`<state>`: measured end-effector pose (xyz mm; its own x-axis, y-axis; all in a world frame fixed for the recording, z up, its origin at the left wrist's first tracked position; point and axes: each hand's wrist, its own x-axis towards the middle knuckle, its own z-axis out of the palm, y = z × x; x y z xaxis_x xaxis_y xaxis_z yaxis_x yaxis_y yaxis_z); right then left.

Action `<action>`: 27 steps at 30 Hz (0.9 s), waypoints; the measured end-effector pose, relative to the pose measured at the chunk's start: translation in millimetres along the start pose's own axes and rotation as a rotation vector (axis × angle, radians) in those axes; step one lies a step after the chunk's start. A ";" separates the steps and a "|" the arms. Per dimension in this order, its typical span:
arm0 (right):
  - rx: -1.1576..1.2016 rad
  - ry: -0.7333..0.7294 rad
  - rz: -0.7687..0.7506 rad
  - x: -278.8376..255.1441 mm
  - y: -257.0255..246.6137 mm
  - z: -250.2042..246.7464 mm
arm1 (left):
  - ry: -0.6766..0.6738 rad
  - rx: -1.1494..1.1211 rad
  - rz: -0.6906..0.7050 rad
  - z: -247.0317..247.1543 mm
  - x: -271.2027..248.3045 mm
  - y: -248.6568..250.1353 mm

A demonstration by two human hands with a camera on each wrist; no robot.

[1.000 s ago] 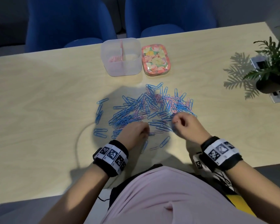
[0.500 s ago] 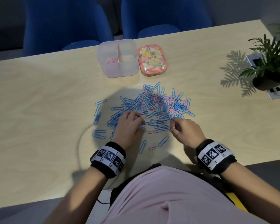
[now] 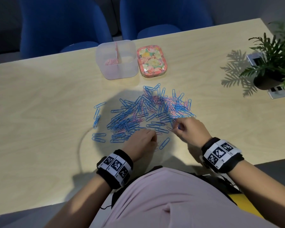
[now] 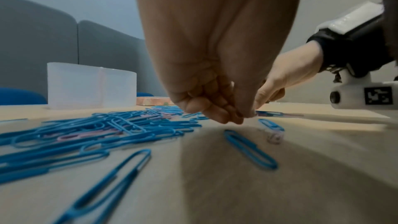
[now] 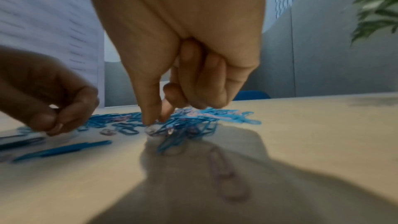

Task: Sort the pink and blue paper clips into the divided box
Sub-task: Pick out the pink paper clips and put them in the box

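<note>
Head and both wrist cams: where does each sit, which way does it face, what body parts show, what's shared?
Head: above, facing down and forward at the table, paper clips, divided box; both hands, forearms and wristbands show.
Left wrist: low over the table, looking along the left hand toward the box; right hand behind.
Right wrist: low, looking along the right hand at the clips; left hand at frame left.
Shared: both wrist views show both hands and the clips.
</note>
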<state>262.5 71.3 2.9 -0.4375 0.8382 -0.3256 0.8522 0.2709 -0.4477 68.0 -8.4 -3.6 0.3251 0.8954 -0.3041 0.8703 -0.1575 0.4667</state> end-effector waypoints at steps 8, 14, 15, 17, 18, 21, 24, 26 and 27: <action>0.037 -0.139 0.001 10.1 -5.2 9.4 | -0.077 0.068 0.047 4.1 -1.8 1.0; 0.428 -0.043 0.011 10.1 1.5 -3.2 | 0.048 0.156 0.143 3.6 2.7 -10.3; 0.574 -0.025 0.053 10.8 1.7 -6.9 | 0.057 0.176 0.171 3.5 2.8 -13.0; 0.849 -0.016 0.152 12.4 -0.3 -11.3 | 0.083 0.202 0.203 1.4 4.3 -18.0; 0.977 -0.029 0.211 14.2 -2.1 -12.3 | 0.097 0.196 0.208 1.4 5.1 -20.8; 1.154 -0.102 0.326 19.0 -11.1 -13.6 | 0.094 0.143 0.192 -0.2 4.6 -21.5; 1.020 -0.149 0.315 18.9 -22.2 -9.5 | 0.090 0.156 0.153 -0.5 5.2 -16.9; 0.591 -0.119 0.136 17.5 -26.4 -0.6 | 0.102 0.234 0.169 0.1 5.5 -13.7; 0.375 -0.102 0.044 17.1 -27.6 6.0 | 0.101 0.308 0.195 0.1 6.6 -13.2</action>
<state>229.8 75.4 4.7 -0.4448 0.7889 -0.4239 0.7148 0.0276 -0.6988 58.7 -0.4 -11.9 0.4707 0.8704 -0.1441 0.8712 -0.4328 0.2315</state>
